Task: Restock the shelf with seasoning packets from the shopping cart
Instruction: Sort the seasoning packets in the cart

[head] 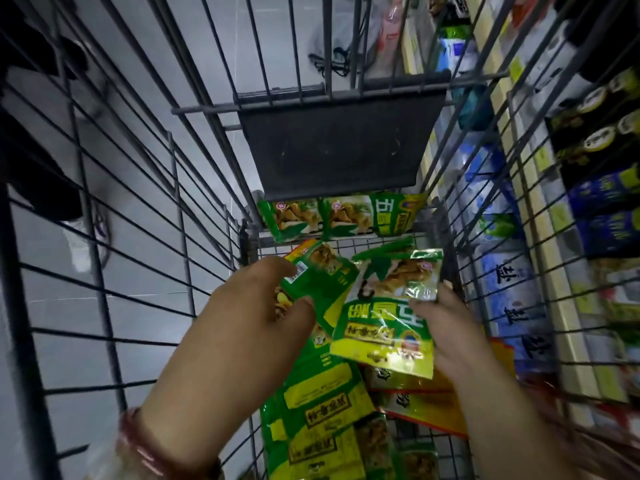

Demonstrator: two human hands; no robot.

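Inside a wire shopping cart (145,237) beside a stocked shelf (540,258) on the right, the left hand (263,303) pinches one green seasoning packet (322,271) while the right hand (446,327) (nearer the shelf) grips another packet (388,320), long axis pointing away.

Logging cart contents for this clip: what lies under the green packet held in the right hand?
Under the green packet held by the right hand lie more green packets and orange-red packets on the cart floor. Whatever lies directly beneath it is covered.
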